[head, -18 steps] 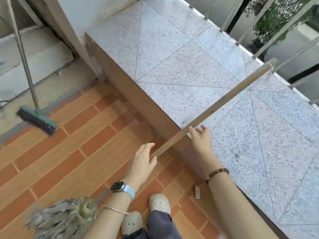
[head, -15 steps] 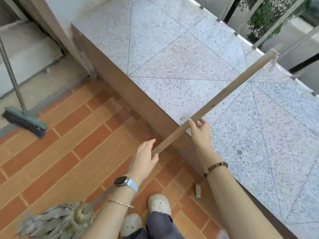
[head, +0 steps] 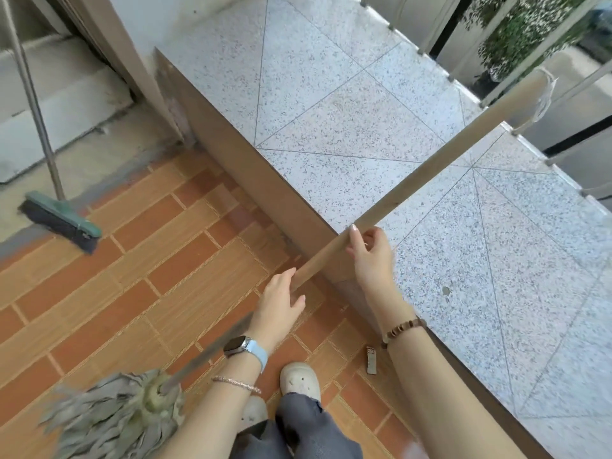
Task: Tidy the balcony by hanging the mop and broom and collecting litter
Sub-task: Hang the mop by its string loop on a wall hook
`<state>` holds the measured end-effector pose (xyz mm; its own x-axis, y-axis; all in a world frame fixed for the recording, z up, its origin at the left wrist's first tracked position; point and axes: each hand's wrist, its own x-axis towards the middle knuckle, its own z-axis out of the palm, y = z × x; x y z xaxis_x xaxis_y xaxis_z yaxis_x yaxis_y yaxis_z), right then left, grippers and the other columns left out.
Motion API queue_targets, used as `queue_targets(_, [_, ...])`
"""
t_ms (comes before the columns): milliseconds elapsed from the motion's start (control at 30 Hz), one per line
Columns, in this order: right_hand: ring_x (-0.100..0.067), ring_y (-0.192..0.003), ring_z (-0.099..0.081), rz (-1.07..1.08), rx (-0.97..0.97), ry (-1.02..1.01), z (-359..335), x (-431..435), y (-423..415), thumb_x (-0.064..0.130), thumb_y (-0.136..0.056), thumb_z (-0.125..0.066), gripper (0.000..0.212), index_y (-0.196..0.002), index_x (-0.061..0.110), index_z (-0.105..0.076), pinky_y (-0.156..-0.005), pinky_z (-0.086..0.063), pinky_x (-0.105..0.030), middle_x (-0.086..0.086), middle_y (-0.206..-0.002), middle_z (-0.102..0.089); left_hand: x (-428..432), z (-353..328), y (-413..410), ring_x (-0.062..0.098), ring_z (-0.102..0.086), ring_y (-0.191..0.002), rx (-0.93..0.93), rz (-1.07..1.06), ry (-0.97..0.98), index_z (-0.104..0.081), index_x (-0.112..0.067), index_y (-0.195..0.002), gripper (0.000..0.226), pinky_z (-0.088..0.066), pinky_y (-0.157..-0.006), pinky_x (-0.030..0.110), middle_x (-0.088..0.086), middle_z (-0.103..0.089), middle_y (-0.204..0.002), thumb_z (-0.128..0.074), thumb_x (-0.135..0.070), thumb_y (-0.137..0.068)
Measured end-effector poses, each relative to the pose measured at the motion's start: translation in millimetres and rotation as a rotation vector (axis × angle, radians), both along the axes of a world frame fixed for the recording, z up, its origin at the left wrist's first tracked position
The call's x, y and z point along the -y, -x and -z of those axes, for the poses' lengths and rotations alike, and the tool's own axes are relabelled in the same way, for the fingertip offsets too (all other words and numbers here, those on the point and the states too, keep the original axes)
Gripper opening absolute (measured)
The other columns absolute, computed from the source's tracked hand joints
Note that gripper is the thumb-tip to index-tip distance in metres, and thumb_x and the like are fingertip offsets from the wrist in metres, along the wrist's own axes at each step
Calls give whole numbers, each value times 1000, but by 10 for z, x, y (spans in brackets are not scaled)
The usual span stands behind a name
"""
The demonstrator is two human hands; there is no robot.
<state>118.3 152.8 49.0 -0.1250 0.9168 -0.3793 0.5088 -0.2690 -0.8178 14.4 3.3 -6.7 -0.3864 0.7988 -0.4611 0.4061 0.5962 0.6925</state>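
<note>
**Mop held in both hands over the tile floor**

One mop (head: pixel 381 213): round pale wooden handle, slanting from the grey rag head (head: pixel 116 415) at bottom left up over the ledge (head: pixel 347 127); string loop at its tip. Left hand (head: pixel 281 303) wraps the handle low, fingers loosely curled. Right hand (head: pixel 371 253) pinches it higher up, fingers half closed. Floor (head: pixel 116 293): orange brick-pattern tiles. Ledge: speckled granite slabs under a metal railing (head: pixel 496 77). One green push broom (head: pixel 59 220) stands at left. One small litter scrap (head: pixel 371 359) lies beside one pale clog (head: pixel 299 379).

Floor (head: pixel 139 283): orange-brown brick-pattern tiles. Raised ledge (head: pixel 364 134): speckled grey granite tiles. Metal railing (head: pixel 496 91) along its outer edge. Daylight.
</note>
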Motion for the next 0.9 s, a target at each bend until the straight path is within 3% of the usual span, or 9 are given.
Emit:
queue_targets(167, [6,-76,-62,-230,-23,-28,-865,560,310,47,-89,-58,22,-94,25,-55,-63,-43,-7,11,-84,-65,336,-1001,192,16,-41,-134,-64,-109,-72,-32,-25,-145,58,-38,-111,35,-6,-42,-147,-56,-29,-92])
queue_targets(267, [4,-80,-62,-399,-39,-22,-1434,943,531,45,-89,-59,24,-97,24,-59,-67,-45,-10,11,-88,-69,578,-1720,332,14,-44,-132,-106,-215,-126,-36,-26,-143,57,-38,-109,31,-7,-45,-145,-59,-25,-91])
queue_targets(400, [9,-77,-63,-603,-89,-26,-2063,1412,853,31,-89,-63,16,-100,20,-59,-63,-44,-5,13,-85,-69,934,-2548,522,15,-49,-127,-155,-375,-184,-43,-26,-139,54,-43,-106,33,-7,-51,-139,-61,-15,-89])
queue_targets(600, [21,-85,-59,-876,-162,-74,-2652,1964,1248,20,-90,-64,20,-109,19,-55,-69,-42,1,19,-91,-66,1544,-3292,760,13,-59,-114,-212,-608,-247,-49,-28,-134,47,-49,-92,26,-6,-60,-128,-57,-13,-90])
queue_targets(800, [17,-79,-60,-1128,-196,-83,-2959,2553,1647,22,-92,-63,13,-101,18,-54,-64,-43,-3,14,-93,-68,2170,-3795,938,-2,-53,-109,-270,-858,-327,-47,-35,-133,50,-35,-81,-3,-18,-58,-123,-56,-12,-90])
queue_targets(900, [22,-74,-57,-1208,-213,-86,-3082,2901,1831,20,-91,-61,12,-99,23,-52,-58,-39,0,18,-84,-64,2524,-4044,990,-2,-55,-111,-273,-936,-399,-47,-33,-131,47,-39,-82,-1,-19,-59,-122,-60,-22,-88])
